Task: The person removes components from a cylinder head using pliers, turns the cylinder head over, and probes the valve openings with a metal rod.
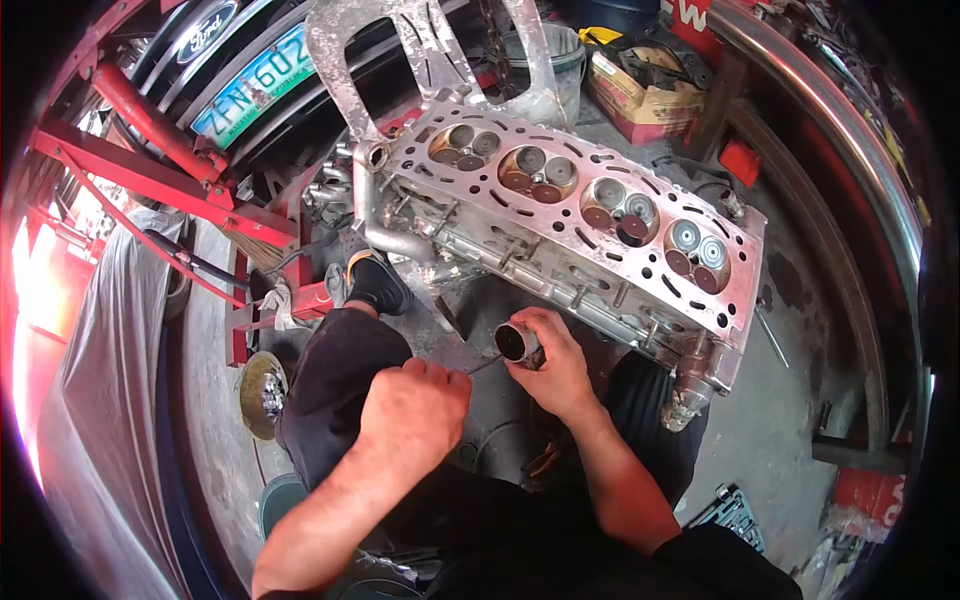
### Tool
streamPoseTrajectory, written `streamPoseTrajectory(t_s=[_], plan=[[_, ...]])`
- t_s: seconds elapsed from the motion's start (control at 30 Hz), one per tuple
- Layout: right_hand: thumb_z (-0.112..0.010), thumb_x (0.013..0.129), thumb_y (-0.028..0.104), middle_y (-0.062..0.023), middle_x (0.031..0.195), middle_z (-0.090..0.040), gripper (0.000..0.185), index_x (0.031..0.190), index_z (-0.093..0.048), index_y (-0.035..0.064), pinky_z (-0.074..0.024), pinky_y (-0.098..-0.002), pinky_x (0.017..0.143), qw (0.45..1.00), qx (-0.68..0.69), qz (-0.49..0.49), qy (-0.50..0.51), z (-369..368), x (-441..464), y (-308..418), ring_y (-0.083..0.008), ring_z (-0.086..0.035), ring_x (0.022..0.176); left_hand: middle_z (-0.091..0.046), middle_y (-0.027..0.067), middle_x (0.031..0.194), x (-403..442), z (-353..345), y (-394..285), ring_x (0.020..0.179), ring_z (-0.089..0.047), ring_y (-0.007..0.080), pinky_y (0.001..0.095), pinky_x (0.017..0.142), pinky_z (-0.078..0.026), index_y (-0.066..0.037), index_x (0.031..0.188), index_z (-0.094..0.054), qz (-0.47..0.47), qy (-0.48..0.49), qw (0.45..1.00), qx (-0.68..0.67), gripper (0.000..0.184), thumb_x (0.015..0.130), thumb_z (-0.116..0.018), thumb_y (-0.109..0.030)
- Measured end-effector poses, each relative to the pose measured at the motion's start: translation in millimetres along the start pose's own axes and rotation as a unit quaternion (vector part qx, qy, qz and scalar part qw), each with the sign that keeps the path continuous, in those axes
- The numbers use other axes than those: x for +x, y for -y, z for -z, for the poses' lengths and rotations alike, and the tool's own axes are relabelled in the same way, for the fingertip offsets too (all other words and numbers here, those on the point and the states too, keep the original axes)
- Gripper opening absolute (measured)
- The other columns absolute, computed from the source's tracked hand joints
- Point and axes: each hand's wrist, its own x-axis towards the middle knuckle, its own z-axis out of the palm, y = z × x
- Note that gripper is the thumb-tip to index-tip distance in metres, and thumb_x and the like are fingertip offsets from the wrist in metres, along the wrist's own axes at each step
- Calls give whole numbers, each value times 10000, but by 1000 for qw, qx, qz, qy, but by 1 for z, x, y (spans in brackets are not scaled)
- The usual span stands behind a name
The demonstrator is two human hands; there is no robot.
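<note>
License plate (255,85), cardboard box (642,98), sheet (110,400)

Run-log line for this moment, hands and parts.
left hand: curled, contents unclear | right hand: holding metal cylinder, open end visible | cylinder head: beyond hands, valve discs visible

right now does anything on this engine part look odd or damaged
Yes: on the silver metal cylinder head, one round valve face, in the third chamber from the left, looks much darker than its neighbours. I can't tell whether that's damage, oil or shadow.
</note>
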Motion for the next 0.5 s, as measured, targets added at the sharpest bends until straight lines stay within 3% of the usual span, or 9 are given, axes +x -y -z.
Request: streamPoseTrajectory(t_s=[0.13,0.23,0.37,0.5], plan=[[-760,666,-42,-93,1164,-583,514,1138,-577,50,-464,-303,927,998,17,25,-55,0,2,-3,-210,-586,1092,-628,130,700,6,-4,13,695,-643,315,407,620,-510,-56,776,-628,32,38,990,-132,33,760,-624,-85],[-765,664,-66,-78,1169,-583,546,1158,-560,44,-463,-293,931,994,63,22,-90,-1,0,-12,-170,-575,1094,-668,185,755,-6,-30,-5,675,-668,356,403,612,-537,-33,924,-689,164,-49,902,-397,128,809,-638,-61],[-768,672,-98,-61,1173,-574,600,1199,-518,39,-474,-277,914,986,120,-8,-113,-5,-6,-17,-136,-583,1060,-678,187,803,-23,-27,-24,695,-688,309,347,620,-538,-17,936,-698,249,-81,861,-435,126,825,-645,-41],[-768,684,-97,-59,1171,-572,588,1198,-513,33,-479,-267,898,980,129,40,-149,-10,-4,-16,-130,-596,1033,-684,181,813,-29,-26,-22,688,-688,279,332,612,-530,-8,932,-698,220,-104,875,-419,117,828,-648,-32]])
